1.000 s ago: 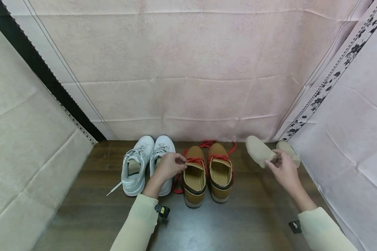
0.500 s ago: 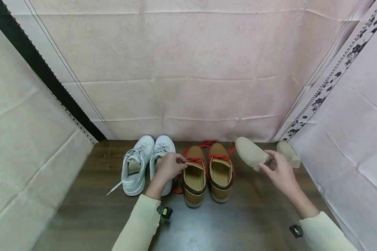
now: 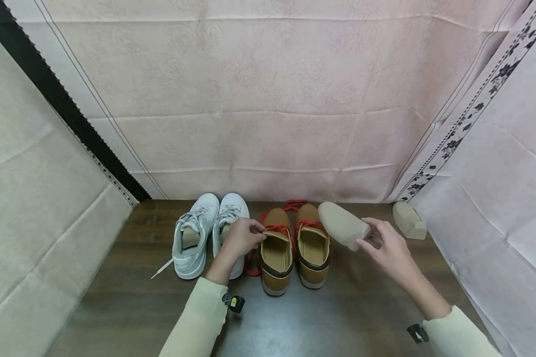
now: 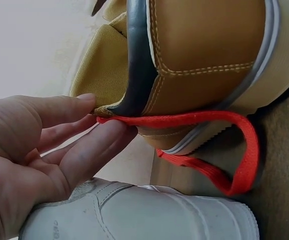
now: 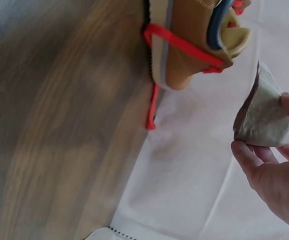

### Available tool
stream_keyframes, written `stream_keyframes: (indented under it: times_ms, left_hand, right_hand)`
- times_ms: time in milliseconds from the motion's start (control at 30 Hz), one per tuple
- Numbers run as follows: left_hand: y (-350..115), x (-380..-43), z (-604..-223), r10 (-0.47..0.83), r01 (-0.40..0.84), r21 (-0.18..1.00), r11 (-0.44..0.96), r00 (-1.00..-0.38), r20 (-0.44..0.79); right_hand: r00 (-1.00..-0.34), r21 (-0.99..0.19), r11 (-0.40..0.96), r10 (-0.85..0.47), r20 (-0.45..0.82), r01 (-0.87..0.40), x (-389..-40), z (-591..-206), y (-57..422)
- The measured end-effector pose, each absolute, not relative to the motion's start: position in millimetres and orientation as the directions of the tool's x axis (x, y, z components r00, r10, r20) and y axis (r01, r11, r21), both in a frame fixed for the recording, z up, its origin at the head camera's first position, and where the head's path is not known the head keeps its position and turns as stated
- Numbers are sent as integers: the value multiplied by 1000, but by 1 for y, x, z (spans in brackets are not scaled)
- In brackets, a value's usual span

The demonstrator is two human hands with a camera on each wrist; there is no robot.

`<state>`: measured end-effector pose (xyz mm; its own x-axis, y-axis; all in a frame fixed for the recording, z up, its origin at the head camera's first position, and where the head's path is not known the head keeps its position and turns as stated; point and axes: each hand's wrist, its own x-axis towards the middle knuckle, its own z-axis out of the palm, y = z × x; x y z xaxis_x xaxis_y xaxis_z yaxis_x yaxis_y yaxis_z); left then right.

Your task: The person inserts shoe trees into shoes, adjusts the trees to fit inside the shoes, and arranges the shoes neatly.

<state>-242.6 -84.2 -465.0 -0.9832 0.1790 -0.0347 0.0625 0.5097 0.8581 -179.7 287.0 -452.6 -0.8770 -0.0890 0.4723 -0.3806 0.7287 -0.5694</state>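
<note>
In the head view my left hand pinches the opening of the left brown shoe at its tongue, beside the red lace. Up close in the left wrist view, the thumb lies on the edge and the fingers are under it and the red lace. My right hand grips a beige moulded shoe insert by its wide end, its rounded tip pointing left. This insert hangs above the floor, beside and partly over the right brown shoe. The right wrist view shows thumb and fingers round the insert.
A second beige shoe insert lies in the right corner by the cloth. White sneakers stand left of the brown shoes, with beige inserts seen inside. Pale cloth hangs behind and at both sides of the wooden floor.
My right hand has carried the shoe insert leftward, away from the second insert and up to the right brown shoe. The left hand stays on the left brown shoe.
</note>
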Motion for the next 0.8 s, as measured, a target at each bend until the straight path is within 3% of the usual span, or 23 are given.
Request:
stream_keyframes:
  times_ms: [800]
  left_hand:
    - [-85, -243, -466, 180, 54, 861, 506, -983, -44]
  right_hand:
    - [-860, -545, 682, -269, 434, -488, -157, -429, 249]
